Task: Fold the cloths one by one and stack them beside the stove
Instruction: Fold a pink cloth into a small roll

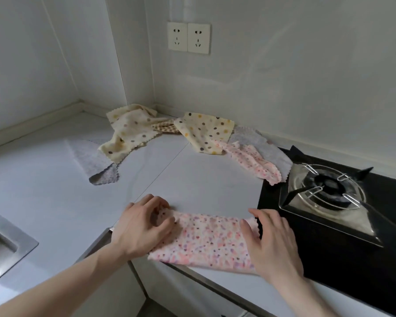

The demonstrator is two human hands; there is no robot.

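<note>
Pink cloth (pixel 206 241): laid flat at the desk (pixel 44 179) front edge, just left of the stove (pixel 343 225); long axis left–right, between both hands. Left hand (pixel 142 227): far-left corner is pinched in curled fingers. Right hand (pixel 272 243): right end is pressed by flat, straight fingers. Unfolded cloths (pixel 128 131) are heaped well behind.

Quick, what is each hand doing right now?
Left hand: fingers curled, pinching the pink cloth at its left end.
Right hand: open, pressing flat on the same cloth.
</note>
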